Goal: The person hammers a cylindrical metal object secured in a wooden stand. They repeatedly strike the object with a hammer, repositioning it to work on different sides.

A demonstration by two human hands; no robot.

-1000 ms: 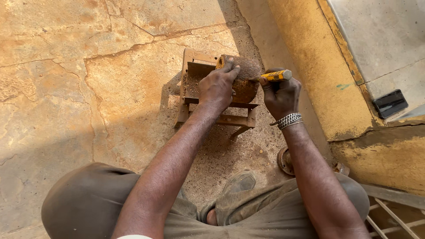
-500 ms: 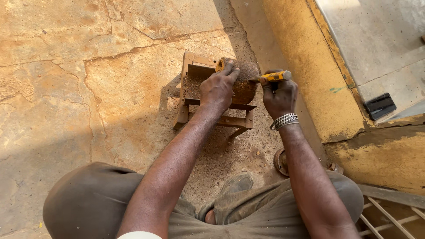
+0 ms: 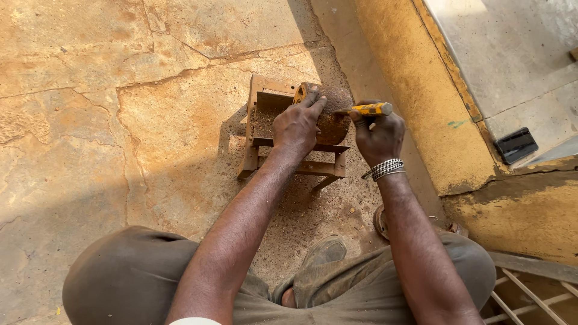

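**Round wooden piece worked on a small stand over a stone floor**

At the far left, a cracked, sunlit stone floor (image 3: 90,120) is seen, with sawdust spread over it nearer the middle. On it a small wooden stand (image 3: 259,150) is set, with cross rails at its near side. A dark, rounded wooden piece (image 3: 331,111) is held at the top right of that stand, one flat yellowish end turned to the left. The left hand (image 3: 298,126) is laid over the piece, fingers curled down on its top and the thumb kept behind; the piece is pressed against the stand. Just to the right, a yellow-handled tool (image 3: 370,109) is gripped in the closed right hand (image 3: 379,135), its tip set against the right side of the piece; the kind of tip cannot be told. A beaded metal bracelet (image 3: 384,169) is worn on the right wrist. Below, bent knees in grey-brown trousers (image 3: 138,277) and a dusty shoe (image 3: 325,251) are seen. Further right, a yellow-painted kerb (image 3: 421,90) is seen, and a small black object (image 3: 516,145) lies on the grey slab beyond it.
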